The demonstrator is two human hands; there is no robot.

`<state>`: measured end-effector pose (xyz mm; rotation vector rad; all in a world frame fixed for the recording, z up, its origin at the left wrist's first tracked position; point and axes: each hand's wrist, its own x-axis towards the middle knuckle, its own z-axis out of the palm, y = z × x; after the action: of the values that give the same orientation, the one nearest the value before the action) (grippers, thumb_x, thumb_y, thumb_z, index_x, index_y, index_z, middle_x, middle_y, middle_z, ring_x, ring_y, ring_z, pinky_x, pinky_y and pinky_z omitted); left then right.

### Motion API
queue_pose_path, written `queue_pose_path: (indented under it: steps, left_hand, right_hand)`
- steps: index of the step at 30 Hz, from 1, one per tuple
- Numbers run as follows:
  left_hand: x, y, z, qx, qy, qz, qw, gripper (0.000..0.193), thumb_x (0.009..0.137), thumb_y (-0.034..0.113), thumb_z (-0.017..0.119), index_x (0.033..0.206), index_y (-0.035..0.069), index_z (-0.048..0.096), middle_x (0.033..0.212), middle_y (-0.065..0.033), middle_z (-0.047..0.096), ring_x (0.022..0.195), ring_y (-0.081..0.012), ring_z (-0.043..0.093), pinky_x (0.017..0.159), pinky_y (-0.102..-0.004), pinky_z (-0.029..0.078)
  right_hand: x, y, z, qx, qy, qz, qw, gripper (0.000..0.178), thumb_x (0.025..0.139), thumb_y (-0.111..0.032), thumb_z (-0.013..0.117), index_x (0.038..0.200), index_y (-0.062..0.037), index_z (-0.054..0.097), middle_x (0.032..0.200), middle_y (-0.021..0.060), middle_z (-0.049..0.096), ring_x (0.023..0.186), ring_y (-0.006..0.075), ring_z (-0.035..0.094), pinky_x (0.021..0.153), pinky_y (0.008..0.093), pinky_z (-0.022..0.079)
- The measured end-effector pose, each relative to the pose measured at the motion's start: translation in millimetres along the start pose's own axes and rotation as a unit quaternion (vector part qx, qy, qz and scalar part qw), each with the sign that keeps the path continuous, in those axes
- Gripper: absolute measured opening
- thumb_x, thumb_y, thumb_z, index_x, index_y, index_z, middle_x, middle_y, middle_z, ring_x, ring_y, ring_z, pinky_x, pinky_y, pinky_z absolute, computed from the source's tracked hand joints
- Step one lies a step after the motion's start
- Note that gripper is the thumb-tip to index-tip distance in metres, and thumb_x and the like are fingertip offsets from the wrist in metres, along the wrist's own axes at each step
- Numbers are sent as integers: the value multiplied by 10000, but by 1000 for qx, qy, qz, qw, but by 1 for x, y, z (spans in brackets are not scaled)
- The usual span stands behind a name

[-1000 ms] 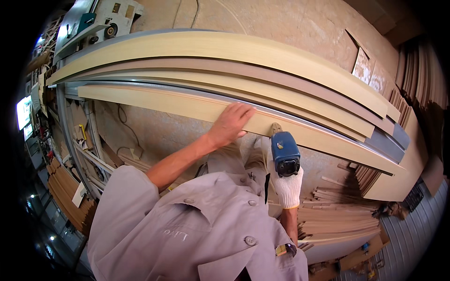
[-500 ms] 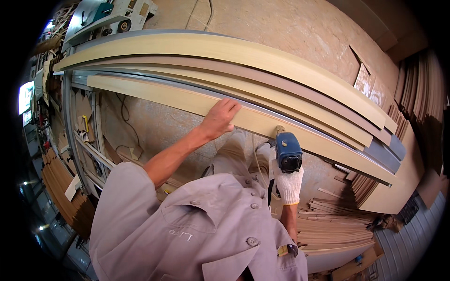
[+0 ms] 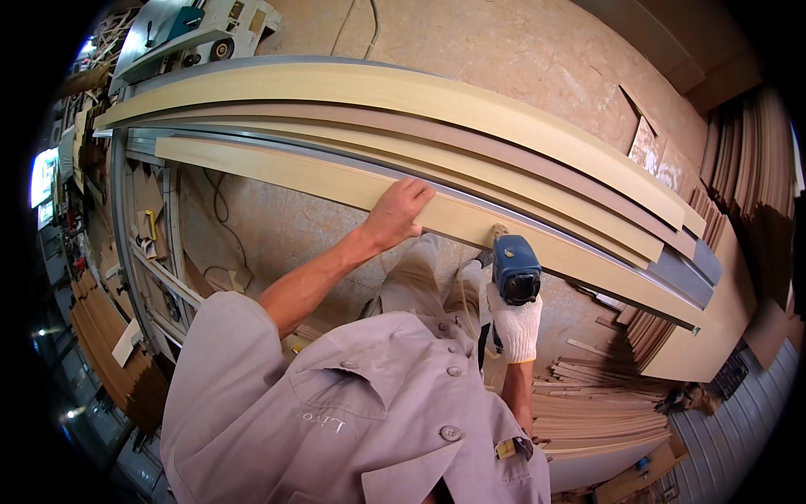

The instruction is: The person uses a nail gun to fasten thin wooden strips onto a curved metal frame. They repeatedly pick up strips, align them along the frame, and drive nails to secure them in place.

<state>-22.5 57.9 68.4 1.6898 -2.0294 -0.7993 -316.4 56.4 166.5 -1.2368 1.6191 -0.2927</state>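
A long pale wooden board (image 3: 277,170) runs across in front of me, its far side along a grey metal rail. My left hand (image 3: 398,212), bare, grips this board near its middle, fingers curled over the top and thumb at the near edge. In a white knit glove, my right hand (image 3: 514,323) is closed round the handle of a blue nail gun (image 3: 517,262) with a black cap. The gun's nose meets the board's near part, right of my left hand. The handle is mostly hidden under the gun's body.
Beyond the rail lie several more long boards (image 3: 353,84), pale and brownish, on a metal frame (image 3: 122,210). A machine (image 3: 197,42) stands at the far left. Stacked wood strips (image 3: 600,412) lie at the lower right, and brown panels (image 3: 117,353) at the left. A cable (image 3: 222,210) crosses the floor.
Both hands keep their grip, and the nail gun stays at nearly the same spot on the board. The whole view has shifted very slightly.
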Motion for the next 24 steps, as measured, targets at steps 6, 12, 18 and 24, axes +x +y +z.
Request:
queue_pose_path:
  steps: [6,12,18,24]
  left_hand:
    - [3,0,-1,-7,4,3,1000,668,600,65,795,1227,-20,579,1160,-156,587,1096,-363,548,988,-451,482]
    - [3,0,-1,-5,-2,-2,1000,673,600,66,799,1231,-20,579,1170,-155,587,1103,-363,548,996,-451,480]
    - [1,-1,-1,-2,-5,-4,1000,674,604,57,807,1236,-13,582,1201,-154,590,1125,-362,549,1007,-443,477]
    - [0,-4,-4,1,-4,-14,1000,668,605,47,817,1233,5,594,1210,-144,597,1142,-354,561,1012,-439,482]
  right_hand:
    - [0,-10,-2,5,-4,-12,1000,201,860,-158,801,919,18,724,823,106,756,757,166,716,705,337,545]
    - [1,1,-2,3,-16,-13,1000,212,844,-145,780,995,-15,711,815,43,716,720,144,663,678,335,532]
    - [1,-12,-4,4,-25,-5,1000,169,848,-140,787,897,9,725,807,119,750,740,194,724,705,352,554]
    - [3,14,0,10,27,-38,999,161,847,-137,775,906,6,730,842,147,765,780,240,753,713,364,563]
